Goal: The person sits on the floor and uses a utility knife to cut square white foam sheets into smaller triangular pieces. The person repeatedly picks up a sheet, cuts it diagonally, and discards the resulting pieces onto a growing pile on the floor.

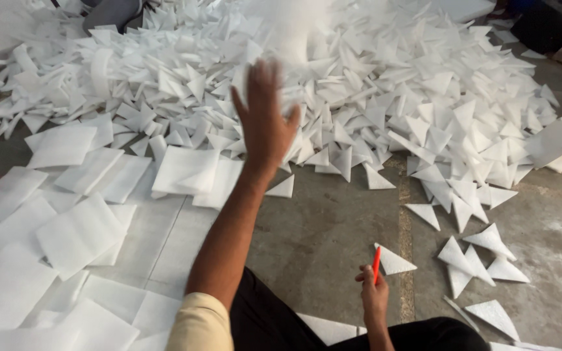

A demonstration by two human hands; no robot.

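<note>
Hundreds of white foam pieces cover the concrete floor (333, 227), and no bin, box or tray shows anywhere; everything lies loose on the ground. At the far left, foam sheets (66, 227), roughly square and thin, lie flat and overlapping, some resting on a larger sheet beneath them. Behind and to the right of them rises the pile (372, 91) of foam triangles, heaped thickly and spilling across the upper part of the view, with a few curled strips mixed in along its left edge.

The left hand (265, 120) is raised over the near edge of the pile, palm forward, fingers spread apart and holding nothing. A blurred white piece (291, 29) shows just above its fingertips, apart from them. The left arm runs down to a cream sleeve (200, 325) at the bottom edge.

The floor is bare grey concrete in the middle, stained and scuffed, with a pale seam running up it. Dark trousers (274, 325) fill the bottom centre.

The right hand (373, 299) is low, near the knee, closed around a red tool (376, 263), slim and pen-like, which points upward. Its tip sits just beside one lone triangle (395, 261) lying flat on the concrete. Further right, a small scatter of triangles (482, 260) lies apart from the main pile, and dark objects sit in the top right corner, too dim to identify.
</note>
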